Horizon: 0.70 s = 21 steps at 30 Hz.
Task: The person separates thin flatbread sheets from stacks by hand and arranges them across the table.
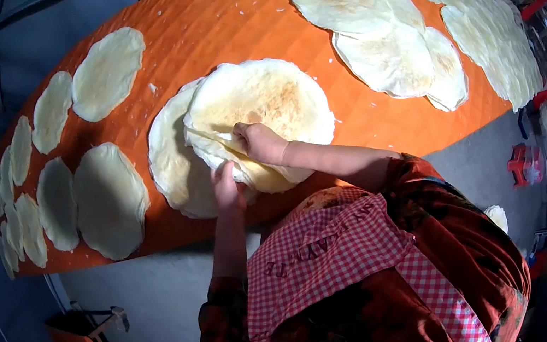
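Observation:
A round, pale flatbread (275,92) with light brown patches lies before me, its near-left edge lifted and folded over. My right hand (260,142) is closed, pinching that turned-up edge. Lower and to the left, my left hand (227,187) grips the near rim of the same bread, its fingers partly hidden beneath it. Another flatbread (174,154) lies partly covered under the left side of the one I hold.
The orange-covered table (193,26) carries flatbreads in rows at the left (109,197) and an overlapping pile (382,46) at the right. More overlapping rounds (491,29) line the far right. A red stool (524,163) stands on the floor to the right.

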Motion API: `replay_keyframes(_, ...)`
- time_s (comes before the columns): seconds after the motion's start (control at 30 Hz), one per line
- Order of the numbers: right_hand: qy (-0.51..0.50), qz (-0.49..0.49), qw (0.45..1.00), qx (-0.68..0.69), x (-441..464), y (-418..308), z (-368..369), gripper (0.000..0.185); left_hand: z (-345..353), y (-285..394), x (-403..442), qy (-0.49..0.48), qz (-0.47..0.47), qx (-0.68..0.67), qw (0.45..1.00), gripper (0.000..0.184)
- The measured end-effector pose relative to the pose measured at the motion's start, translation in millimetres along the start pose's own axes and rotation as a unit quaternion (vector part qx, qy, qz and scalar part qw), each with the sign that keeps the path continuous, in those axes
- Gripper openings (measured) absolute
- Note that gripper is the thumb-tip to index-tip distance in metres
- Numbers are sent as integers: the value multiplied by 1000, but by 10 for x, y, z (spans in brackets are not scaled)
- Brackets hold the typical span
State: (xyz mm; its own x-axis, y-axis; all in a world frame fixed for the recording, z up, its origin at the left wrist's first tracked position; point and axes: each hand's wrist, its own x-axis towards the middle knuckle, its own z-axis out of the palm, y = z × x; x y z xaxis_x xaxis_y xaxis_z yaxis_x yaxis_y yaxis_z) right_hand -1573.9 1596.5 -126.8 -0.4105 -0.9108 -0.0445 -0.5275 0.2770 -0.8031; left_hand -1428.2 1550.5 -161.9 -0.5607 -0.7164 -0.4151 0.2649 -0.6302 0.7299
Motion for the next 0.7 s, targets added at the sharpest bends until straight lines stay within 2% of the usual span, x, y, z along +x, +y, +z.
replay_keyframes(0.07,17,20,999,27,13,4,-47,26,-49,-53,26,17,-5,15,1000,44)
replay_keyframes(0.13,-14,14,999,41,-25,-31,-137,29,-183,-110,83,40,-33,20,998,46)
replay_keyframes(0.17,-25,11,999,47,-44,-37,-188,30,-198,-79,69,18,-38,-40,998,48)
replay_keyframes(0.2,-44,31,992,117,-71,-48,-197,37,-202,-44,43,-7,-46,-98,994,50)
replay_keyframes(0.27,-15,-29,998,55,-6,49,-144,32,-151,-30,29,-25,-60,-101,993,59)
replay_keyframes(0.3,58,-96,991,73,-34,1,-260,25,-48,-9,-34,3,-67,-76,995,56)
replay_keyframes(0.33,54,-55,994,79,47,77,-404,30,75,36,-116,23,-75,-49,996,54)
replay_keyframes(0.37,102,3,989,108,89,103,-621,23,-191,-77,11,-37,-70,-16,997,54)
replay_keyframes(0.4,172,-9,977,123,59,217,-921,21,-457,-191,132,-97,-60,16,993,54)
replay_keyframes(0.43,230,-27,962,142,17,315,-1196,19,-465,-177,116,-123,-98,-49,986,55)
replay_keyframes(0.47,253,41,954,158,-157,326,-1533,18,-283,-25,-2,-99,-67,26,992,54)
replay_keyframes(0.5,263,100,942,180,-360,364,-1861,17,-286,-79,24,-91,-70,8,993,54)
replay_keyframes(0.57,264,115,897,337,-534,903,-2155,16,-450,-94,48,-56,-64,-26,996,53)
replay_keyframes(0.6,294,142,873,364,-695,924,-2255,14,-379,-73,16,-30,-28,-7,999,54)
replay_keyframes(0.63,304,199,870,333,-779,1370,-2329,14,-370,-10,-9,-16,-28,4,999,53)
replay_keyframes(0.7,386,191,860,275,-1060,1691,-2490,13,-284,14,-55,1,-40,25,999,53)
